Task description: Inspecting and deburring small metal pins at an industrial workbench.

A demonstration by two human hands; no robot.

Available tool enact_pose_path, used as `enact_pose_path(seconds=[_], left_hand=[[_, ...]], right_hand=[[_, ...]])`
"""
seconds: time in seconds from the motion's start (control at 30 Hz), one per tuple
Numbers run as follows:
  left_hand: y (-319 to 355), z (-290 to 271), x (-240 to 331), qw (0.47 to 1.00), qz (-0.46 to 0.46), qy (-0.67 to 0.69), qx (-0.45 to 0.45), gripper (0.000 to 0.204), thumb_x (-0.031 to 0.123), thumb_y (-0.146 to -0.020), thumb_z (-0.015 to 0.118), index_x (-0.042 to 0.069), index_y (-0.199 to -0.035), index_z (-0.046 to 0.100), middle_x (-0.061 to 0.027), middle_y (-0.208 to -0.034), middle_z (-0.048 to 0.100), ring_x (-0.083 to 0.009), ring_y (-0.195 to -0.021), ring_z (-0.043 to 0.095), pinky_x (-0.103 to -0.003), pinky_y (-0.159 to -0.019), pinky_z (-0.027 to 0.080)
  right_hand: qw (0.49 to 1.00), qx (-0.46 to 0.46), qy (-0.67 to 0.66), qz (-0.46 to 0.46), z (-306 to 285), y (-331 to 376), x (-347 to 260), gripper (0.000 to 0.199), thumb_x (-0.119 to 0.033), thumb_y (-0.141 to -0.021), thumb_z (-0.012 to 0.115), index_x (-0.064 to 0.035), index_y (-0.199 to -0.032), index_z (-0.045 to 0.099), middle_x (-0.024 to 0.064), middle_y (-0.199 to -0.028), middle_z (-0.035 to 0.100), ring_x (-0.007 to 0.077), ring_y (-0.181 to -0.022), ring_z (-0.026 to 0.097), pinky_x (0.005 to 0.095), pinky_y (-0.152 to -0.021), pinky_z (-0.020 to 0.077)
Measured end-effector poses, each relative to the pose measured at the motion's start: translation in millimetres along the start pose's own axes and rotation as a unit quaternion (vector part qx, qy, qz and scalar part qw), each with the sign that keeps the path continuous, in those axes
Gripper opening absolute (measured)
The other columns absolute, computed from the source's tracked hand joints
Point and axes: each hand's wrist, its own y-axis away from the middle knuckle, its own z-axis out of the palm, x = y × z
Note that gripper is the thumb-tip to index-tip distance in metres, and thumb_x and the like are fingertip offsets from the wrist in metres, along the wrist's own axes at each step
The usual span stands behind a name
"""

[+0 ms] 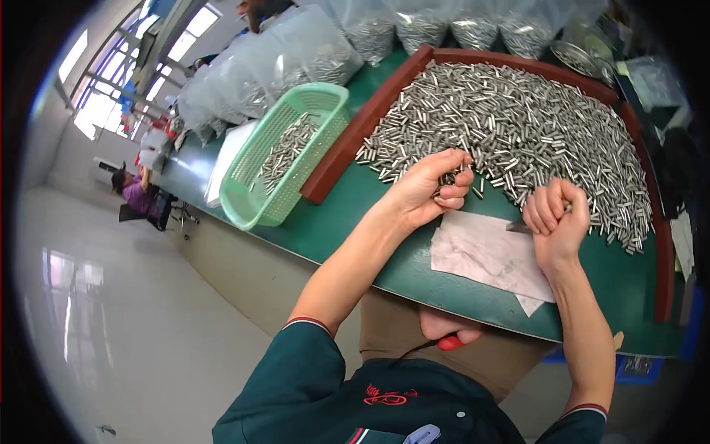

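A broad heap of small metal pins (510, 111) covers the far part of the green table. At the heap's near edge my left hand (425, 189) is curled, palm up, around several of these pins. A single loose pin lies just right of its fingers. To the right, my right hand (556, 218) is closed in a fist, with a thin grey metal tool (519, 228) jutting out on its left side; the rest of the tool is hidden. Beneath and between both hands lies a stained whitish cloth (481, 251).
Dark red wooden bars (362, 129) frame the heap. A green plastic basket (248, 211) with some pins stands at left. Filled clear bags (296, 55) line the back; a metal bowl (580, 59) is at far right. Another person (140, 194) sits far left.
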Motion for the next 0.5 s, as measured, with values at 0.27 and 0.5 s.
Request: enact_pose_path(seconds=[0.27,0.5], left_hand=[[107,-4,88,0.895,0.319,-0.265,0.166,0.016,0.022,-0.090,0.045,0.006,-0.092,0.048,0.0002,-0.065,0.040,-0.0026,-0.045,0.028,-0.016,-0.041,0.023],[162,-71,149,0.546,0.272,-0.680,0.407,0.040,0.036,-0.088,0.046,-0.002,-0.101,0.049,-0.0080,-0.080,0.054,-0.0140,-0.073,0.051,-0.026,-0.066,0.042]], right_hand=[[1.000,0.009,-0.004,-0.009,8,0,3,0.032,-0.018,-0.085,0.029,-0.0134,-0.053,0.027,-0.0028,-0.042,0.024,0.0077,-0.036,0.018,0.0232,-0.037,0.0176],[1.000,-0.001,-0.003,-0.008,10,1,3,0.033,-0.019,-0.085,0.030,-0.0132,-0.053,0.027,-0.0026,-0.042,0.024,0.0074,-0.036,0.018,0.0234,-0.036,0.0170]])
